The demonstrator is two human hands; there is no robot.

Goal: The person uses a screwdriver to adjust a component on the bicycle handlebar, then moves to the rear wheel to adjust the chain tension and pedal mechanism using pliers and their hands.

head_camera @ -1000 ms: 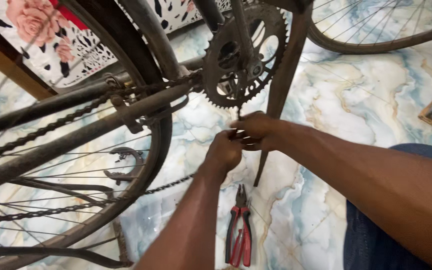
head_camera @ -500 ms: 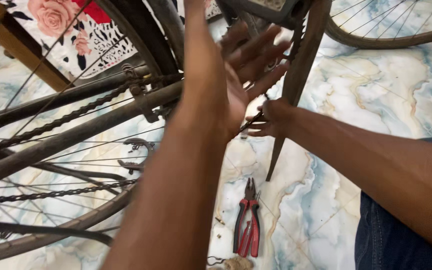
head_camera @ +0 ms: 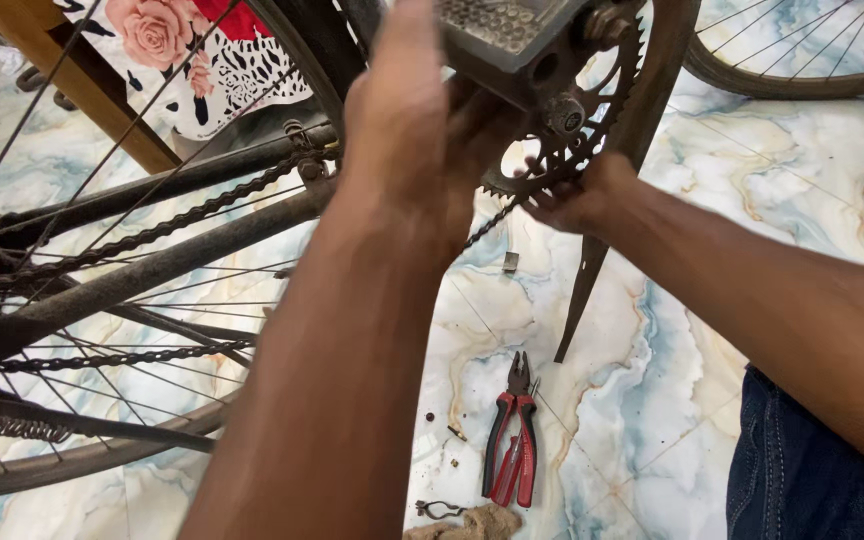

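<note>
A: Soft, even daylight is filling the scene; the marble floor (head_camera: 752, 200) is showing only faint sheen.

B: The near left forearm (head_camera: 332, 380) is blurring slightly, casting hardly any shadow.

Chain (head_camera: 152, 235) & sprocket (head_camera: 582, 150) looking dull, grimy metal. Floor (head_camera: 752, 230) showing glossy marble; pliers (head_camera: 512, 440) w/ red plastic grips.

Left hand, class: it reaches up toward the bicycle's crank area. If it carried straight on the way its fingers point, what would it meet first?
Most likely the grey pedal: the left hand points up at it, fingers already at or very near its underside. Whether they touch is unclear, since depth is hard to judge. The chainring lies to the right of that line.
</note>
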